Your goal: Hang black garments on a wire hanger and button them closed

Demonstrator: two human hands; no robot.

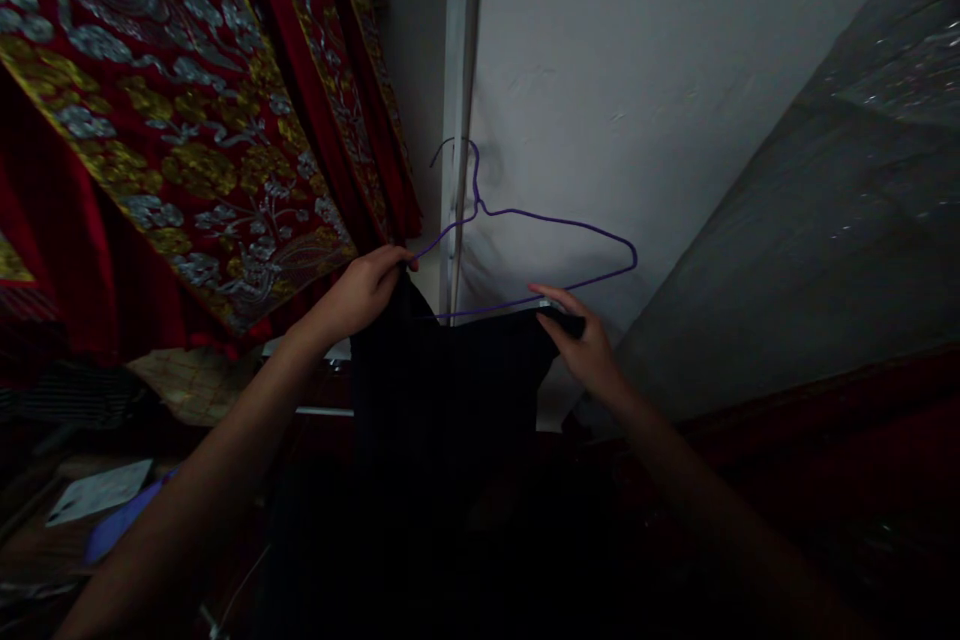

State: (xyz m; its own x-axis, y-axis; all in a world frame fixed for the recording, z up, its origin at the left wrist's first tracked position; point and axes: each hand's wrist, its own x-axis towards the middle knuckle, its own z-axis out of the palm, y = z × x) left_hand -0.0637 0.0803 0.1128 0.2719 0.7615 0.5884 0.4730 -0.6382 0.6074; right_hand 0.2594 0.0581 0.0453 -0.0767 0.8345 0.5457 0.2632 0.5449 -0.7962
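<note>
A purple wire hanger (559, 218) is in the middle of the head view, its hook pointing up in front of a pale vertical strip. Below it hangs a dark garment (450, 390), its kind lost in the dim light. My left hand (367, 290) is closed on the garment's upper left part, close to the hanger's left arm. The garment's upper right corner is pinched in my right hand (577, 335), just under the hanger's bottom bar. The hanger's left end is hidden by my left hand and the cloth.
Red embroidered cloth (202, 110) with gold and silver patterns hangs at the upper left. Behind the hanger stand a white wall (600, 70) and the pale strip (459, 50). Grey translucent sheeting (810, 210) covers the right. A white paper (101, 492) lies at the lower left.
</note>
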